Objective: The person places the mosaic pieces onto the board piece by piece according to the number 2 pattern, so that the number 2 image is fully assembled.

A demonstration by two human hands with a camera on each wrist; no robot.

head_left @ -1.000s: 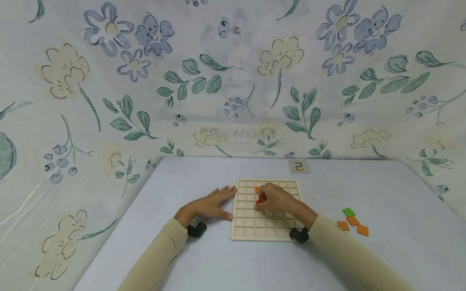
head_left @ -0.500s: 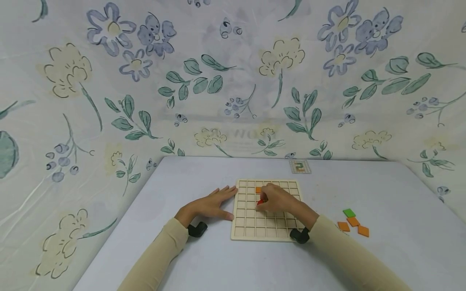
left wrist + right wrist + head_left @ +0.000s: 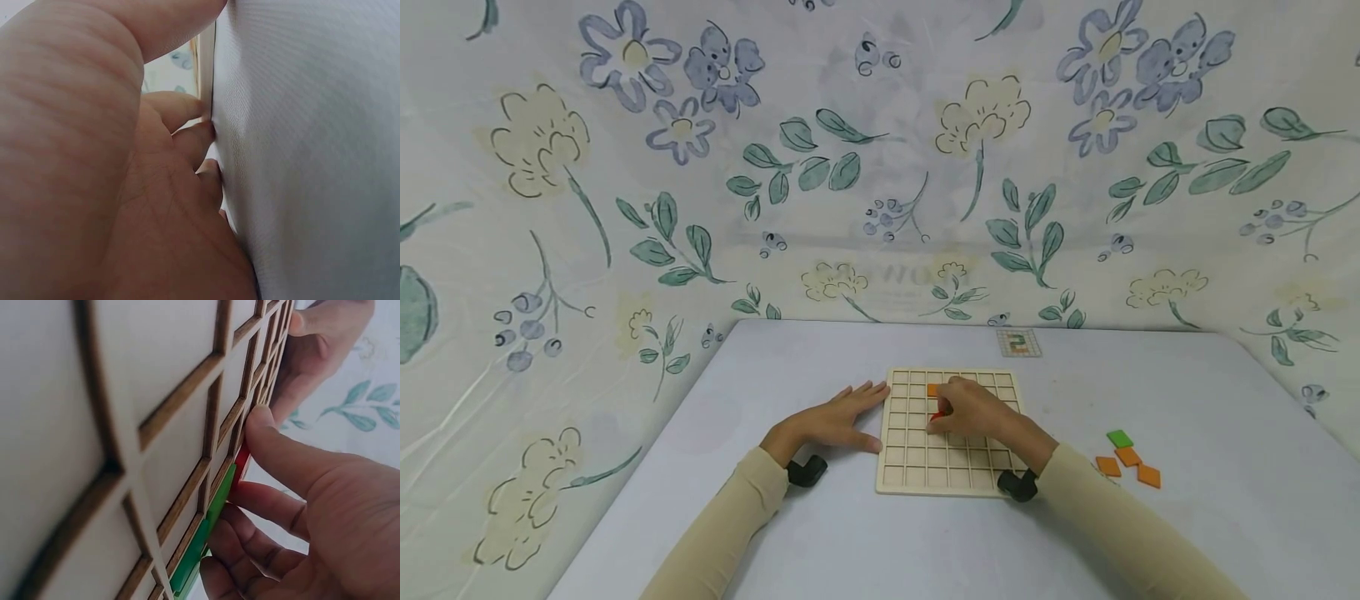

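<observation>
A light wooden grid board [image 3: 892,477] lies on the white table. My left hand [image 3: 829,423] rests flat with spread fingers at its left side, index fingertip and thumb tip right at the edge. My right hand [image 3: 973,410] pinches a small red tile [image 3: 240,464] between thumb and index finger, low over a cell in the board's upper middle. Just above that spot, an orange tile [image 3: 932,389] sits in a cell. In the right wrist view, a bright green tile [image 3: 220,495] and a darker green tile [image 3: 189,555] lie beside my curled fingers, partly hidden.
To the right of the board lie a loose green tile [image 3: 1119,438] and several orange tiles [image 3: 1127,456]. A small card with a coloured grid pattern [image 3: 1019,342] lies near the table's far edge. Behind the table hangs a flowered sheet [image 3: 880,167].
Both hands stay in place. Slightly less of the red tile shows between the right hand's fingers.
</observation>
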